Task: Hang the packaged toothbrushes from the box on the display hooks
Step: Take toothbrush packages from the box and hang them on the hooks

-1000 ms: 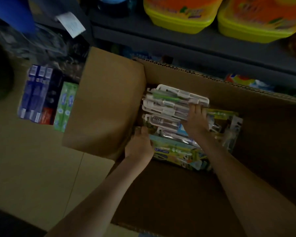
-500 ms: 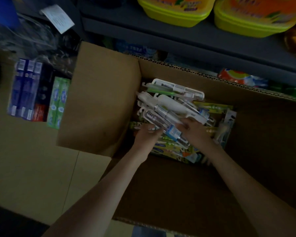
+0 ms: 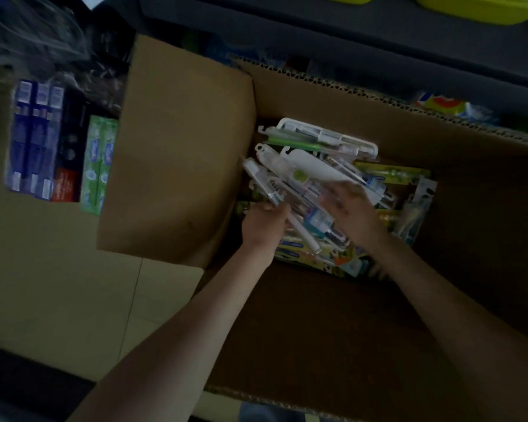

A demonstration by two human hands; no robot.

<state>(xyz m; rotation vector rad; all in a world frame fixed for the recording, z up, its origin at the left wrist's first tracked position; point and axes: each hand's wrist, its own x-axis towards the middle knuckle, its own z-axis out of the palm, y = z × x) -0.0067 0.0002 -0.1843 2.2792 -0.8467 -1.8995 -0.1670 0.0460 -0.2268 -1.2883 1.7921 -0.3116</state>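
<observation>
Leftmost, flat on the pale floor [image 3: 43, 269]: blue toothpaste cartons [image 3: 35, 141], with green toothpaste cartons [image 3: 99, 162] just beside them on the right. Next, a broad flap [image 3: 180, 147] of the cardboard box [image 3: 378, 111], folded outward. Then the left hand [image 3: 264, 225], inside the box near its left wall, fingers curled round the lower ends of several clear packaged toothbrushes [image 3: 310, 169], fanned upward from the fist. Under and beyond those, more packs heaped in the far left part of the box. Further right, the right hand [image 3: 352, 208], laid on the heap, touching the packs; fingers blurred, spread or gripping impossible to tell. Far right, at the top: yellow tubs [image 3: 485, 7] on a dark shelf [image 3: 317, 41].
</observation>
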